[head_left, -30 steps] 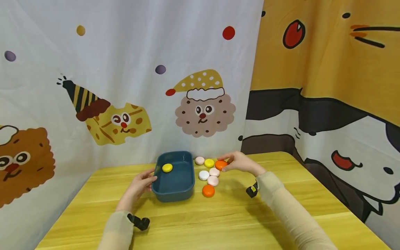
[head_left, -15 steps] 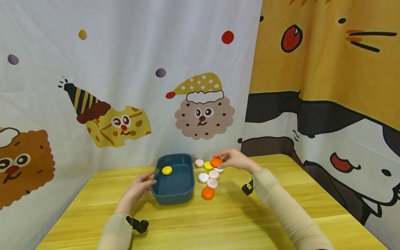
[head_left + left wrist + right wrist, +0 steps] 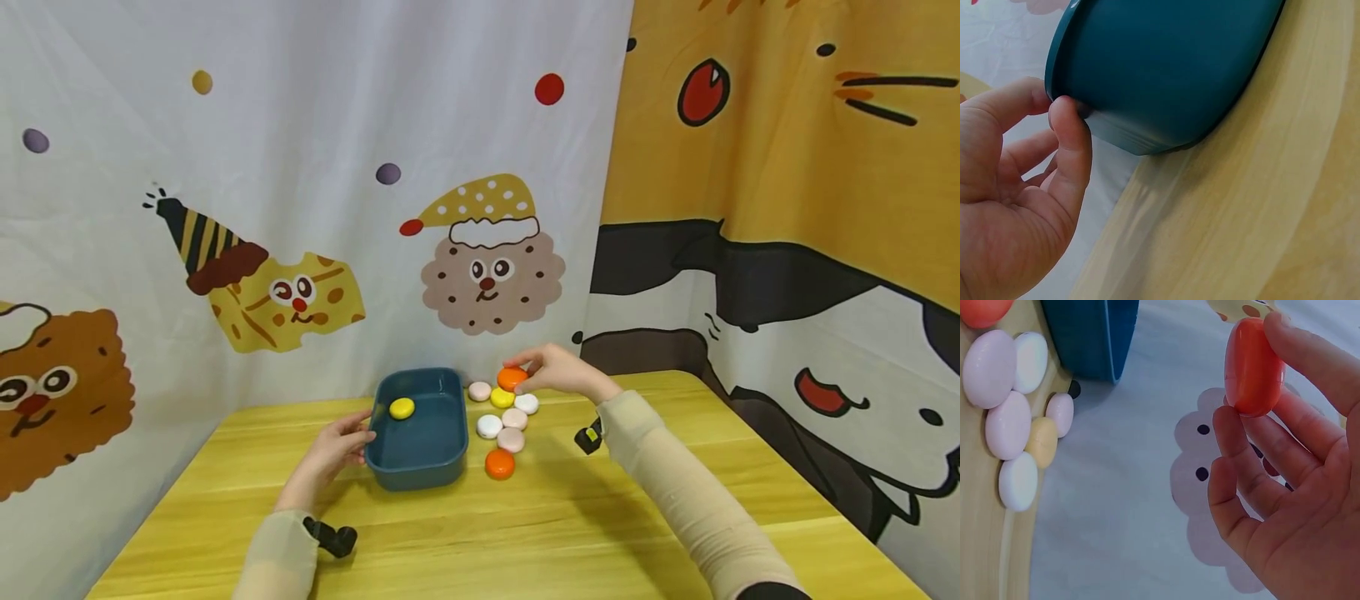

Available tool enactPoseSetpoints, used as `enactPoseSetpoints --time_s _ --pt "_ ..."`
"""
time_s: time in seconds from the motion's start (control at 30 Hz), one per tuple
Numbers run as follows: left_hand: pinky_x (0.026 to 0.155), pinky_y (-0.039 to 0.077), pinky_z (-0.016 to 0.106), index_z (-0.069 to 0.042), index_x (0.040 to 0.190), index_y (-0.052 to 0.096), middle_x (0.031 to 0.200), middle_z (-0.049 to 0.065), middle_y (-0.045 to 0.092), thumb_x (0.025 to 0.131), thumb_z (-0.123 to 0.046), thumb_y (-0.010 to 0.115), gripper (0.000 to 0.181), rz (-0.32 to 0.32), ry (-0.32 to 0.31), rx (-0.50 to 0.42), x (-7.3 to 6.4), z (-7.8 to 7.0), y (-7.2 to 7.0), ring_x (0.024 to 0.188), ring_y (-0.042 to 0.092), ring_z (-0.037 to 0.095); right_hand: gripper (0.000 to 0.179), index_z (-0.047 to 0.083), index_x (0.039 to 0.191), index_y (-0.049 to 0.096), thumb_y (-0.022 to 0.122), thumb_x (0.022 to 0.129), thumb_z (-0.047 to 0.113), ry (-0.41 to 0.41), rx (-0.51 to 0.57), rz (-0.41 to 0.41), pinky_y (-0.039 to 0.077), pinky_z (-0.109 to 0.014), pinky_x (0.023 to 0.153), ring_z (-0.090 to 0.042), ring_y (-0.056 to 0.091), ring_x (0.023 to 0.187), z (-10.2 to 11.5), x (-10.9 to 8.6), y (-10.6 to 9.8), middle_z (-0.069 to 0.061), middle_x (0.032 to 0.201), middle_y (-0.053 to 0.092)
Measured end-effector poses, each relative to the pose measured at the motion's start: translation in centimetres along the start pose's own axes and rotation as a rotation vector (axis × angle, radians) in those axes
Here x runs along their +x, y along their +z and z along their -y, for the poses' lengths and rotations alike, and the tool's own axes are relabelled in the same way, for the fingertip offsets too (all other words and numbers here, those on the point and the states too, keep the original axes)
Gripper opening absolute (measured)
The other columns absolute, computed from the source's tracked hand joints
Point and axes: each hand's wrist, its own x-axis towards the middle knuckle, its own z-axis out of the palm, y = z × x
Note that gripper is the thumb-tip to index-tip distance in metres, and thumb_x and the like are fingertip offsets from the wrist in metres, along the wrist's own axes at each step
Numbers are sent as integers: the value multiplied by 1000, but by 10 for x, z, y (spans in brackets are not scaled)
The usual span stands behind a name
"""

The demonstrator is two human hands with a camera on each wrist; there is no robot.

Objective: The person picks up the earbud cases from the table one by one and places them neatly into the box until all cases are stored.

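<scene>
My right hand pinches a glossy, rounded orange disc between thumb and fingertips. In the right wrist view this orange disc is held up in front of the curtain, off the table. Below it lie a yellow disc and a white disc. At the left rim of a dark blue rectangular bin, my left hand grips the edge. The left wrist view has the thumb against the bin's wall. One yellow disc lies inside the bin.
Right of the bin, several discs lie close together: pink discs, another white disc and, nearest the front, a second orange disc. The wooden table meets a printed curtain behind.
My right hand has lifted the orange disc up and slightly left, uncovering the white disc beneath. My left hand stays at the bin's rim.
</scene>
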Motion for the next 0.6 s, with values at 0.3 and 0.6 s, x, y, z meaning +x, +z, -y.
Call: enactPoseSetpoints --time_s 0.3,0.6 --pt "58 51 26 2 148 35 116 17 47 94 -5 60 61 -13 -3 -21 0 3 -2 64 50 12 49 14 126 67 81 79 22 -19 -21 8 52 -36 83 -20 64 99 8 12 5 0 117 67" --pt "59 52 26 1 148 35 121 20 46 94 -5 61 60 0 10 -1 2 4 -2 65 50 12 48 15 123 69 83 77 20 -51 -27 22 52 -32 81 -17 65 94 4 28 19 -2 119 66"
